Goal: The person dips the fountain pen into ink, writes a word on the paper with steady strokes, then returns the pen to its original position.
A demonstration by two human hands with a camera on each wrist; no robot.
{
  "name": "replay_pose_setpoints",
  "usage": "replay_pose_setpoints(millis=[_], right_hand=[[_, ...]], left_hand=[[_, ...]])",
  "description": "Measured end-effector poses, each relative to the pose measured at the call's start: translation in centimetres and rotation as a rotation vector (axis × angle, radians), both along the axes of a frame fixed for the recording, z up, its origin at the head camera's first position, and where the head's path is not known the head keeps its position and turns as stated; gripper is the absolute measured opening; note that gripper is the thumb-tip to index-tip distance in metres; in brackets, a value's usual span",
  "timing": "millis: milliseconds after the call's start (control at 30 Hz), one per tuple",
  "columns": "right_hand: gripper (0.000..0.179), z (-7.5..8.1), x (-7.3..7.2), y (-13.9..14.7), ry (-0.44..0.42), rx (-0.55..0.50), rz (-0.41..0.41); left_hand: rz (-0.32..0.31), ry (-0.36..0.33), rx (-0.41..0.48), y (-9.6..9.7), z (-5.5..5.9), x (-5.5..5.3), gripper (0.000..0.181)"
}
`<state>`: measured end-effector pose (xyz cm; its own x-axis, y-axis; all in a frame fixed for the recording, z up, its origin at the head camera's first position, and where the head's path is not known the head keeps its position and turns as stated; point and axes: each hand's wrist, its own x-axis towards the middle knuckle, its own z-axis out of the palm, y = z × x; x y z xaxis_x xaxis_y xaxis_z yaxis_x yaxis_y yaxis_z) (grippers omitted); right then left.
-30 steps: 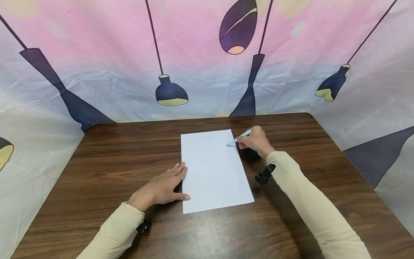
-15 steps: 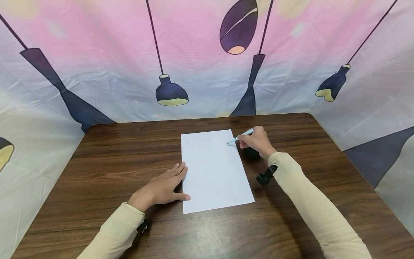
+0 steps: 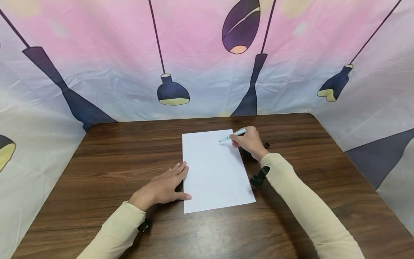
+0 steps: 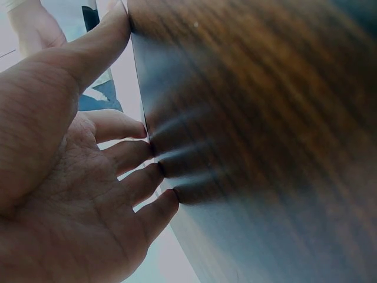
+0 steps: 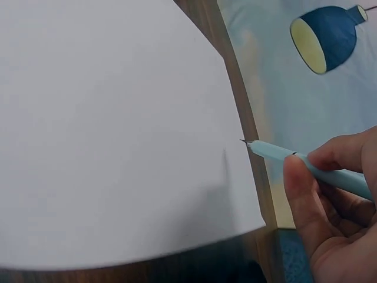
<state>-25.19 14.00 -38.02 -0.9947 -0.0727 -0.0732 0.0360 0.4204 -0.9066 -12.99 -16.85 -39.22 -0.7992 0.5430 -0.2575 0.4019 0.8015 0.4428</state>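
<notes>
Curtained booth, lamp-print cloth (image 3: 116, 61) behind and beside a wood-grain table (image 3: 129, 151)

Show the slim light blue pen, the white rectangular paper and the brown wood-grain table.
Slim light blue pen (image 5: 272, 151): right wrist view, front barrel.
White rectangular paper (image 3: 213, 172): head view, middle.
Brown wood-grain table (image 3: 129, 154): head view, left part.

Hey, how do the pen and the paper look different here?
The pen is pale blue; the paper is white. The pen is slim; the paper is broad. The pen is held tilted in the right grip; the paper lies flat on the table. Both are light-coloured.
</notes>
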Motion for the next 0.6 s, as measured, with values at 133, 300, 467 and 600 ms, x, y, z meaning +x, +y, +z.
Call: replay_pose_setpoints(millis=[133,300,467,600], right_hand=[[0.019,-0.3,0.0,-1.1,0.04,-0.012,0.033],[0.019,-0.5,0.0,-2.5,0.072,0.025,0.056],[0.019,-0.7,0.0,-3.7,0.104,0.08,0.072],[0.019,-0.8,0.1,-4.3,0.114,0.132,0.076]], left_hand=[[0.001,0.0,-0.001,0.0,0.0,0.0,0.094],[0.004,-0.004,-0.007,0.0,0.1,-0.1,0.094],[0.011,-0.004,-0.012,0.0,0.1,0.0,0.094],[0.014,0.0,-0.014,0.0,0.0,-0.1,0.094]])
